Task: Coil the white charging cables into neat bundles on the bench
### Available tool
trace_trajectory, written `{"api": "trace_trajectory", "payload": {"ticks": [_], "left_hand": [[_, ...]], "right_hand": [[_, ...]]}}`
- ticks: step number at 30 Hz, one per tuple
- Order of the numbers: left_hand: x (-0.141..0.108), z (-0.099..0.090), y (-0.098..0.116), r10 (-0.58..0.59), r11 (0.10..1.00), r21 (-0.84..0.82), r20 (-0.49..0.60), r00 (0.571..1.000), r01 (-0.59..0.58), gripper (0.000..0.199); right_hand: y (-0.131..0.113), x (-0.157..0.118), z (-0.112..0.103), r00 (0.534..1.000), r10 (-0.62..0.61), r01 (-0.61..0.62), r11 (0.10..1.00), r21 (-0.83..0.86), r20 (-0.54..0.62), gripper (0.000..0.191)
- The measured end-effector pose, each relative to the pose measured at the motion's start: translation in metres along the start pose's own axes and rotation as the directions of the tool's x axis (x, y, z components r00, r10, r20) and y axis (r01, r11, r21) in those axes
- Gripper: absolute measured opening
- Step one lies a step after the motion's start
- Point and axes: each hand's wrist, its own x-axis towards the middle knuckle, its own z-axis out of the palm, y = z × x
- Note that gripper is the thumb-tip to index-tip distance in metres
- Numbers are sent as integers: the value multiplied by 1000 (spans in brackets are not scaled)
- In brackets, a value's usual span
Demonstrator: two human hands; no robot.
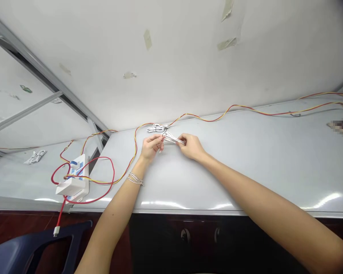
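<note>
center frame: the right hand (pixel 191 147) is pinching a light, limp bundle of white cable (pixel 173 138) at its folded end, while the left hand (pixel 150 147) is curling near the other end, its grip indiscernible.

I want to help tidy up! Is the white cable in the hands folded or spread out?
Folded: the white cable lies in several side-by-side loops, pinched between the left hand and right hand, not stretched out.

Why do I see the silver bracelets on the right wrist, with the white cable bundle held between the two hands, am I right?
Not quite: the silver chain bracelets are on the left wrist, not the right, as the head view shows. The rest stands: the white cable bundle is held between the left hand and the right hand.
</note>
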Motion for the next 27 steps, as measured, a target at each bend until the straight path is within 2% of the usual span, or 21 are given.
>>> {"api": "trace_trajectory", "payload": {"ticks": [3,6,8,10,13,15,17,19,21,24,27], "left_hand": [[3,-3,-1,42,999,-10,-126,991,-44,32],[7,-5,-5,78,991,129,-252,965,-46,32],[7,-5,-9,94,973,229,-277,956,-29,30],[6,-5,-13,93,935,354,-238,967,-3,28],[4,-4,-18,88,790,613,-105,991,-5,24],[2,-3,-20,86,697,714,11,996,-68,22],[1,-3,-20,78,645,750,124,989,-145,22],[0,-2,-20,63,630,749,217,974,-207,25],[-1,-2,-18,56,625,743,262,963,-239,28],[-2,-1,-16,70,654,724,229,971,-218,31],[-3,2,-13,78,740,647,190,979,-185,37]], "right_hand": [[1,2,-1,1000,-18,18,1000,7,9,8],[4,4,0,1000,4,-3,997,78,-12,8],[7,6,1,998,40,-34,990,135,-42,8],[8,7,3,996,61,-47,978,204,-60,8],[6,6,6,997,60,-37,937,348,-54,8],[4,5,7,996,68,-41,903,428,-49,9],[2,4,7,994,90,-52,882,468,-58,10],[1,3,6,993,94,-52,881,470,-66,13],[0,2,4,996,71,-37,895,444,-59,16],[-2,-1,2,1000,20,-11,923,385,-19,21],[-6,-6,2,999,-20,3,926,377,41,26]]}}
